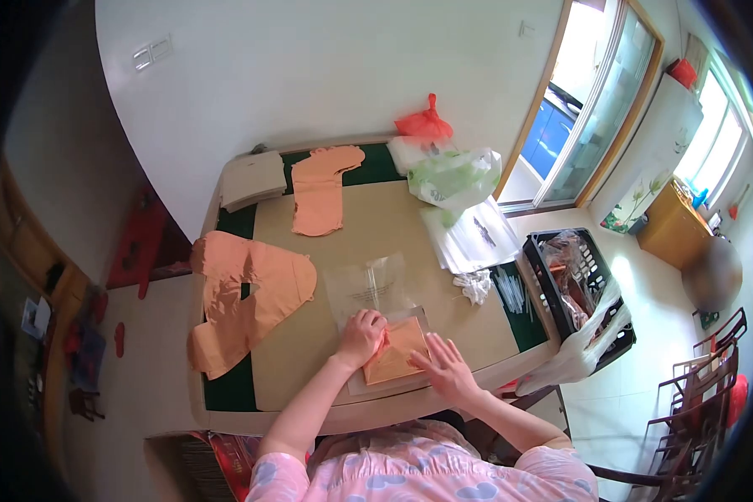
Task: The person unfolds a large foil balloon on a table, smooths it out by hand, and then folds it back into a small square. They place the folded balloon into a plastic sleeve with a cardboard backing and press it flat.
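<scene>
A folded orange foil piece (393,356) lies on a grey card (422,318) near the table's front edge. My left hand (363,338) has its fingers curled at the foil's left edge; what they grip is too small to make out. My right hand (450,368) rests at the foil's right edge with its fingers spread. Just beyond them, a clear plastic bag (372,289) lies flat with small print on it. Two larger orange foil shapes, one (255,289) at the left and one (318,197) farther back, lie flat on the table.
Grey cards (253,180) are stacked at the back left. Clear bags (473,238), a green-white bag (456,180) and a red bag (427,121) lie at the back right. A black crate (623,339) stands beyond the table's right edge, near crumpled white plastic (474,286).
</scene>
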Motion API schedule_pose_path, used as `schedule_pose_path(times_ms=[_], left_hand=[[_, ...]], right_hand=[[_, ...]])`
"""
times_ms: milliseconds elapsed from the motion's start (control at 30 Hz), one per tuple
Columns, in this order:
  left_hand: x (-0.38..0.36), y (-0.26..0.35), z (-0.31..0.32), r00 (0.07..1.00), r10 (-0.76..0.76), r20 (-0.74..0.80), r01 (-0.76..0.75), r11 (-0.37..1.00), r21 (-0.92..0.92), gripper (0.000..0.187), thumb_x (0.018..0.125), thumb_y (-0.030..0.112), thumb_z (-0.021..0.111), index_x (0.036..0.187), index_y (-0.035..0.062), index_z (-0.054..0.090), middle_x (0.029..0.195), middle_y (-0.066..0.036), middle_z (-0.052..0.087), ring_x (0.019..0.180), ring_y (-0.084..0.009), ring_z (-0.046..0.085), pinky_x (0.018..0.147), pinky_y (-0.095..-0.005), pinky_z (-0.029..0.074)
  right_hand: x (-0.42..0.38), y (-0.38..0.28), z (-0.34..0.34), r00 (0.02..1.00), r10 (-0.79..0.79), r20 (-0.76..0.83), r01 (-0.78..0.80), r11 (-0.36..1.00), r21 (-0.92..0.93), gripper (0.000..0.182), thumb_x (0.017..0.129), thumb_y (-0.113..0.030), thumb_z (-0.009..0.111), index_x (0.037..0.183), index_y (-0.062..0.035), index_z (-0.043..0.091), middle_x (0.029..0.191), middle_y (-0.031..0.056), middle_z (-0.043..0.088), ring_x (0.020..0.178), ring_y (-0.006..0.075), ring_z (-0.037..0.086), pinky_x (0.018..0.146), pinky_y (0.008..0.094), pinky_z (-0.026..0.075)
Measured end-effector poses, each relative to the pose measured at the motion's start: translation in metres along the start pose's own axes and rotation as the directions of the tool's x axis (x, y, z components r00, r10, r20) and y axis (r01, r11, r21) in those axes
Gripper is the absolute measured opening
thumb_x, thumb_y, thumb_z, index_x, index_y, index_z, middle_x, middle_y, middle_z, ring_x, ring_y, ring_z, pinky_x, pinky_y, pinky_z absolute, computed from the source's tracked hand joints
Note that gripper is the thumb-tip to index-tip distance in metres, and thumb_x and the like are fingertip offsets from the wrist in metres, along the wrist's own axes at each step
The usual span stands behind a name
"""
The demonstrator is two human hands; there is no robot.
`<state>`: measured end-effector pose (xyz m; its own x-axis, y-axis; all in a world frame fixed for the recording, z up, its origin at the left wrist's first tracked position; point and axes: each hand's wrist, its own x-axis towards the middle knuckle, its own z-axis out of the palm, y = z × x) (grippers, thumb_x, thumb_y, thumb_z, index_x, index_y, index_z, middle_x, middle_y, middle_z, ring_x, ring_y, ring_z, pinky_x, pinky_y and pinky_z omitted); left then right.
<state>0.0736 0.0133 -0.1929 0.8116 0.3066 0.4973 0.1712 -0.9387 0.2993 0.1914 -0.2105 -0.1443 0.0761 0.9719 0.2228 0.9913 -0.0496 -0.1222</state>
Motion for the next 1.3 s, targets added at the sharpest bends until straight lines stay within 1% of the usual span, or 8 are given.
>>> schedule_pose_path(times_ms=[100,200,300,433,600,867,1100,1300], left_hand=[[0.002,0.0,-0.008,0.997,-0.011,0.072,0.018,0.996,-0.087,0.012,0.08,0.013,0.063,0.091,0.0079,0.06,0.101,-0.008,0.06,0.1,-0.0267,0.056,0.083,-0.0396,0.047],[0.005,-0.018,-0.023,0.943,-0.331,0.036,0.318,0.862,-0.395,0.012,0.088,0.014,0.057,0.097,0.0062,0.059,0.105,-0.008,0.061,0.103,-0.0256,0.056,0.088,-0.0403,0.046],[-0.021,-0.073,0.002,0.517,-0.855,-0.048,0.315,0.242,-0.917,0.02,0.094,0.014,0.051,0.112,0.006,0.056,0.112,-0.007,0.059,0.107,-0.0217,0.055,0.091,-0.0384,0.046],[-0.023,-0.04,0.012,0.518,-0.759,0.394,0.101,-0.403,-0.91,0.034,0.099,0.024,0.046,0.129,0.0072,0.046,0.123,-0.006,0.055,0.116,-0.02,0.052,0.098,-0.0356,0.046],[-0.01,-0.016,0.043,0.714,-0.573,0.403,-0.044,-0.611,-0.791,0.039,0.096,0.031,0.05,0.129,0.0099,0.047,0.124,-0.007,0.055,0.115,-0.0216,0.054,0.097,-0.0385,0.048],[-0.013,-0.01,0.04,0.834,-0.5,0.232,-0.037,-0.471,-0.881,0.054,0.089,0.04,0.062,0.131,0.0104,0.046,0.127,-0.006,0.055,0.117,-0.022,0.054,0.099,-0.0393,0.047],[-0.007,-0.012,0.013,0.649,-0.619,0.442,0.05,-0.546,-0.837,0.053,0.087,0.025,0.06,0.135,0.0083,0.042,0.129,-0.006,0.052,0.117,-0.0209,0.051,0.097,-0.0362,0.043],[0.019,-0.001,0.0,0.512,-0.848,0.135,0.233,-0.014,-0.972,0.066,0.091,0.015,0.055,0.147,0.0062,0.021,0.14,-0.008,0.042,0.12,-0.0196,0.048,0.1,-0.0358,0.042]], right_hand=[[0.005,-0.012,0.0,0.985,-0.119,0.124,0.119,0.993,0.013,0.056,0.081,-0.007,0.056,0.135,-0.0162,0.048,0.146,0.0128,0.037,0.134,0.0281,0.038,0.111,0.0457,0.03],[0.024,-0.006,-0.005,0.999,-0.042,0.002,0.041,0.98,0.193,0.052,0.08,-0.002,0.055,0.13,-0.0146,0.053,0.138,0.0123,0.048,0.128,0.0286,0.046,0.108,0.0457,0.033],[0.04,-0.003,-0.017,0.984,0.098,-0.148,-0.05,0.953,0.299,0.045,0.084,-0.001,0.055,0.127,-0.0119,0.057,0.127,0.0145,0.058,0.12,0.0303,0.053,0.105,0.0434,0.039],[0.056,-0.008,-0.013,0.957,0.158,-0.242,-0.058,0.925,0.375,0.035,0.088,-0.004,0.055,0.122,-0.01,0.06,0.121,0.0148,0.061,0.113,0.0309,0.057,0.099,0.0403,0.045],[0.062,-0.02,-0.001,0.959,0.169,-0.226,-0.06,0.905,0.421,0.033,0.089,-0.004,0.054,0.121,-0.0099,0.061,0.119,0.0142,0.062,0.112,0.031,0.058,0.096,0.0396,0.047],[0.066,-0.02,0.002,0.942,0.2,-0.271,-0.054,0.884,0.465,0.032,0.089,-0.001,0.054,0.119,-0.0082,0.061,0.117,0.0164,0.062,0.109,0.0318,0.059,0.092,0.0391,0.05],[0.069,-0.011,0.003,0.943,0.263,-0.202,-0.089,0.787,0.61,0.031,0.091,-0.002,0.051,0.12,-0.011,0.06,0.112,0.0175,0.063,0.102,0.0357,0.061,0.086,0.0405,0.052],[0.069,-0.003,0.008,0.952,0.285,-0.112,-0.157,0.769,0.62,0.031,0.092,-0.002,0.052,0.12,-0.009,0.06,0.11,0.0204,0.064,0.1,0.0359,0.063,0.084,0.0394,0.052]])
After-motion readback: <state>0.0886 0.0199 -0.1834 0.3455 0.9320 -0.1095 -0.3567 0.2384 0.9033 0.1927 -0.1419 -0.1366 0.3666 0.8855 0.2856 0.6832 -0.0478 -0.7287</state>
